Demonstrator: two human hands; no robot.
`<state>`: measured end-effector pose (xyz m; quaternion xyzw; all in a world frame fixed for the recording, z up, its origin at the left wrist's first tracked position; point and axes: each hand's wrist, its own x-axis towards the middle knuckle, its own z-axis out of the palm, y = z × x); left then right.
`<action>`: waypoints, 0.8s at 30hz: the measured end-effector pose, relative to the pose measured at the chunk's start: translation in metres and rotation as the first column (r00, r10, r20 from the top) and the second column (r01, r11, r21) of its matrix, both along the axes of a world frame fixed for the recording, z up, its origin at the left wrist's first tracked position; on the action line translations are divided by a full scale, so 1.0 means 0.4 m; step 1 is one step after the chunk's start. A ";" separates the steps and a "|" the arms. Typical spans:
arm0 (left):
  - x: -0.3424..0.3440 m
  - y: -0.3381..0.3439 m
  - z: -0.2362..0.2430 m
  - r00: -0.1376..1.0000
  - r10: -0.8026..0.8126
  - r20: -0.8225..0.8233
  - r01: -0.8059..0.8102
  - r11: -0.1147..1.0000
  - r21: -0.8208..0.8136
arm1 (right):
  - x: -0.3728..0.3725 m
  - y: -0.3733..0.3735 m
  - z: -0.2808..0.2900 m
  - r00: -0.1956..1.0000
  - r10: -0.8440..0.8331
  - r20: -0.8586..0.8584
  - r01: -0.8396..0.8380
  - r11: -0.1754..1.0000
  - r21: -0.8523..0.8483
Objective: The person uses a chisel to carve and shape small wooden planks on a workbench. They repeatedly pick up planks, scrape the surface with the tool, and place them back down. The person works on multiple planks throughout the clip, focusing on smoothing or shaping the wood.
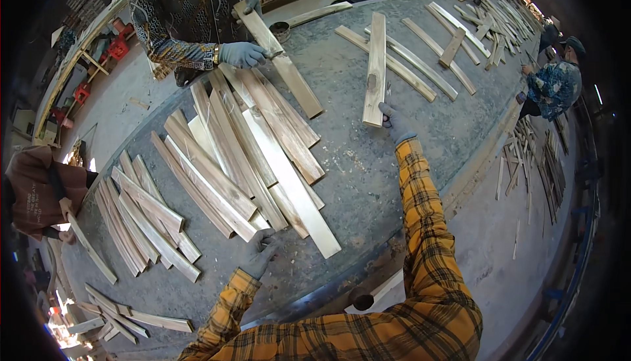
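My right hand (pixel 397 124), in a grey glove, grips the near end of a wooden board (pixel 375 65) with dark knots. The board points away from me over the dark tabletop (pixel 348 190). My left hand (pixel 259 253), also gloved, is beside the near ends of a large fanned pile of wooden boards (pixel 227 144). Its fingers are curled together, and whatever may be inside them is hidden. A pale board (pixel 292 183) lies on top of that pile, to the right of my left hand.
Across the table a co-worker's gloved hands (pixel 242 54) hold a board (pixel 279 62) and a thin-bladed tool. A small round can (pixel 280 30) stands beside them. More boards (pixel 148 213) lie left, and several strips (pixel 420 55) lie right. Other people work at the table's far ends.
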<state>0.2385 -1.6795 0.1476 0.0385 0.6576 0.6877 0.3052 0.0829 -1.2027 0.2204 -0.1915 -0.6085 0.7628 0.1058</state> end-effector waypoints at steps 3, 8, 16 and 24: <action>-0.021 0.014 0.018 1.000 -0.003 -0.019 0.003 1.000 0.021 | -0.099 0.039 -0.030 0.998 -0.009 -0.058 0.004 0.997 -0.079; -0.060 0.045 0.060 0.999 -0.051 0.006 0.050 0.997 0.053 | -0.276 0.026 -0.039 0.993 -0.120 -0.004 0.119 0.993 -0.021; -0.110 0.004 0.008 0.991 -0.029 -0.130 0.030 1.000 -0.001 | -0.516 0.039 -0.090 0.978 -0.206 -0.033 0.204 0.978 -0.045; -0.093 -0.019 -0.038 0.980 -0.019 -0.198 0.004 0.997 -0.078 | -0.482 0.006 -0.092 0.972 -0.207 0.107 0.189 0.969 0.158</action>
